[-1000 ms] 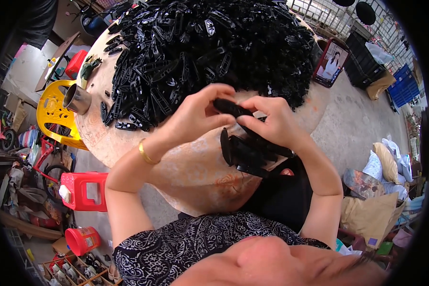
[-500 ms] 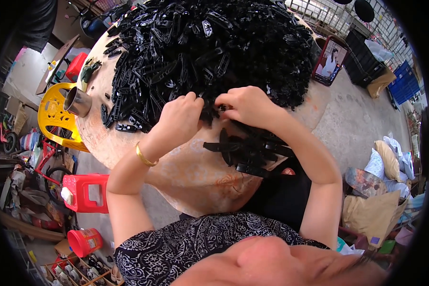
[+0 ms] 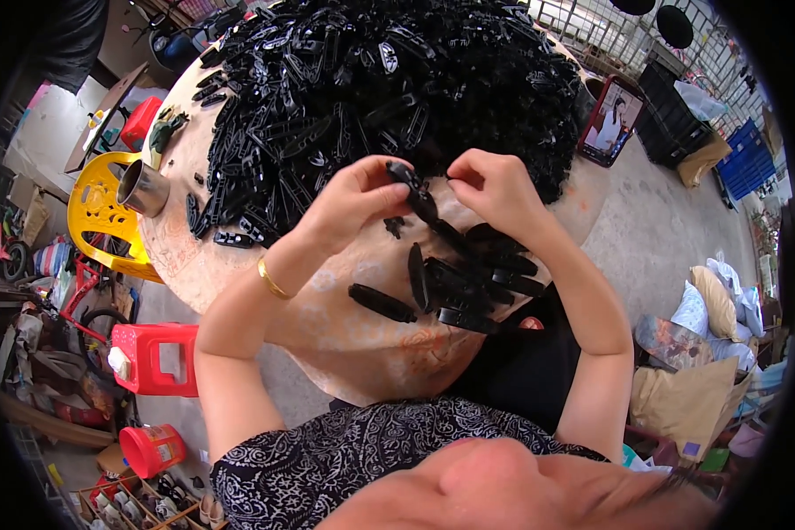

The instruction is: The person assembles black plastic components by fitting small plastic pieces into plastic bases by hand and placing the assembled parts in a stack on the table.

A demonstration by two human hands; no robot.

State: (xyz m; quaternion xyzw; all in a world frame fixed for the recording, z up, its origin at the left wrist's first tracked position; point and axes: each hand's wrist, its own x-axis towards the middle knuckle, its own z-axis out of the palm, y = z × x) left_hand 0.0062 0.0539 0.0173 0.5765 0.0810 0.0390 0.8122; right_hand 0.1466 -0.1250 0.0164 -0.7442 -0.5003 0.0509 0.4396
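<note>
Between the thumb and fingers of my left hand (image 3: 355, 196) is a long black plastic part (image 3: 412, 190), held tilted above the table. My right hand (image 3: 496, 190) is pinched just to the right of it; a tiny dark bit seems to show at its fingertips, too small to name. Beyond both hands rises a big heap of similar black plastic parts (image 3: 327, 115). Closer to me lies a small loose group of long black parts (image 3: 468, 296), with one part (image 3: 382, 303) apart at its left. A small dark scrap (image 3: 395, 227) rests beneath my left hand.
The round table (image 3: 327, 331) has a patterned tan cover. A metal cup (image 3: 143, 188) stands at its left edge, near a yellow chair (image 3: 97, 212) and red stool (image 3: 156, 359). At the right edge a phone (image 3: 611, 121) leans upright; bags (image 3: 680, 397) lie on the floor.
My hands have drawn apart slightly, and the black part in my left hand now shows clearly. One long part in the near group has shifted left and toward me.
</note>
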